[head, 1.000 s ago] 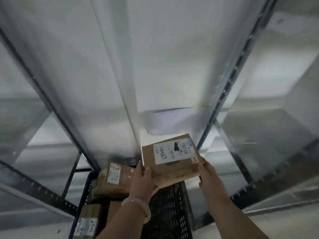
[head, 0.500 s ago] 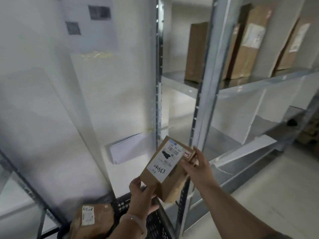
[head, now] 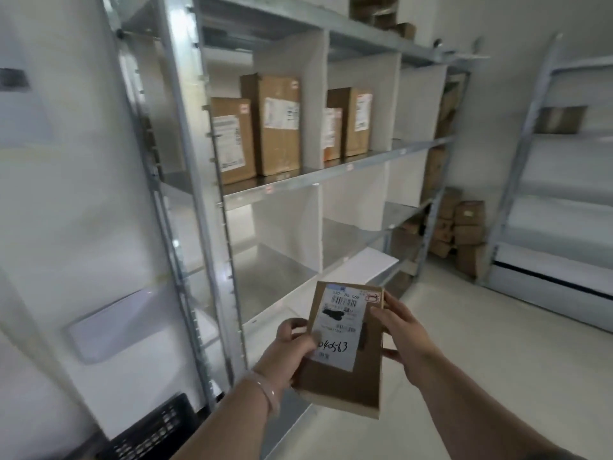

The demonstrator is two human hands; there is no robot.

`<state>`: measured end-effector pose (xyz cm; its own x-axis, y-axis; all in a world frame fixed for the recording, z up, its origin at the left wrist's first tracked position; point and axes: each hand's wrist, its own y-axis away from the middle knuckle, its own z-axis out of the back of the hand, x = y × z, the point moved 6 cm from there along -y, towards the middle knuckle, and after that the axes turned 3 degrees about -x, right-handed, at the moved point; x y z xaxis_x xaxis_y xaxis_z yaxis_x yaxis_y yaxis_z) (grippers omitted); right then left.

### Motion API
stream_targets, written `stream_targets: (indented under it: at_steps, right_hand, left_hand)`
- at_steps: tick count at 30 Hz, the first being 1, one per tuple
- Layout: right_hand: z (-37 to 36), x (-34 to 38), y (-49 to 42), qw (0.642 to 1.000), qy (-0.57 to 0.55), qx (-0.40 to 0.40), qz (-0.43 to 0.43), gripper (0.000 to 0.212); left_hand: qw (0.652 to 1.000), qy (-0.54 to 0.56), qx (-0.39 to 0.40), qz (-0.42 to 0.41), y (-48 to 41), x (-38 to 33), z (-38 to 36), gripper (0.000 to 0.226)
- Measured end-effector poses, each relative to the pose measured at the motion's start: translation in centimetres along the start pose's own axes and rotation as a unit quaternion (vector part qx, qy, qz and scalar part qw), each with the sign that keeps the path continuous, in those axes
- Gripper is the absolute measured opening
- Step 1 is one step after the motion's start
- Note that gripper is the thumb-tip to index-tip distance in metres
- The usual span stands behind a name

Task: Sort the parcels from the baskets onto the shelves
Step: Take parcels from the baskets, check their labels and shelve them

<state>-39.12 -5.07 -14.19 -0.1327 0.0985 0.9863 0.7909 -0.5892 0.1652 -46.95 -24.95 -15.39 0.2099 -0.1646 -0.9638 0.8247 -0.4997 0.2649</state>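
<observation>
One flat brown cardboard parcel is held mid-air before the grey metal shelving, left hand curled round one edge, right hand round the other. Four upright brown boxes are counted on one shelf; one black plastic basket, bottom-left.

The black perforated plastic basket is cut off by the bottom edge, and its inside is out of sight. The left hand lays its thumb over one side of the white shipping label on the flat brown cardboard parcel; the label's fine print is too small to read. Brown cartons on the top grey metal shelf run past the upper edge.
</observation>
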Motion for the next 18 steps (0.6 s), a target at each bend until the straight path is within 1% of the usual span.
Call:
stream_targets:
  at_steps: [3, 4, 6, 10, 13, 16, 18]
  right_hand:
    - [6.6, 0.6, 0.5, 1.000, -0.023, -0.018, 0.004, 0.030]
    - [8.5, 0.7, 0.4, 0.999, -0.028, -0.024, 0.011, 0.030]
    - [11.7, 1.0, 0.1, 0.998, -0.042, -0.044, 0.023, 0.032]
    - [16.4, 0.7, -1.3, 0.994, -0.055, -0.083, 0.042, 0.042]
    - [18.5, 0.4, -2.5, 0.993, -0.062, -0.087, 0.041, 0.043]
    - [19.7, 0.0, -4.8, 0.994, -0.052, -0.081, 0.046, 0.041]
    - [20.4, 0.2, -7.1, 0.994, -0.039, -0.092, 0.046, 0.040]
  left_hand:
    - [0.997, 0.044, 0.066, -0.025, -0.7, -1.5, -7.6, 0.037]
    - [0.995, 0.052, 0.075, -0.038, -0.6, -2.1, -9.8, 0.034]
    - [0.993, 0.054, 0.088, -0.058, -0.7, -2.7, -13.8, 0.037]
    - [0.992, 0.016, 0.079, -0.101, -2.5, -3.3, -19.2, 0.042]
    - [0.989, -0.005, 0.063, -0.135, -4.7, -4.0, -21.8, 0.044]
    - [0.985, 0.002, 0.051, -0.162, -8.0, -4.8, -24.0, 0.040]
    - [0.983, -0.005, 0.052, -0.176, -10.6, -5.5, -25.6, 0.038]
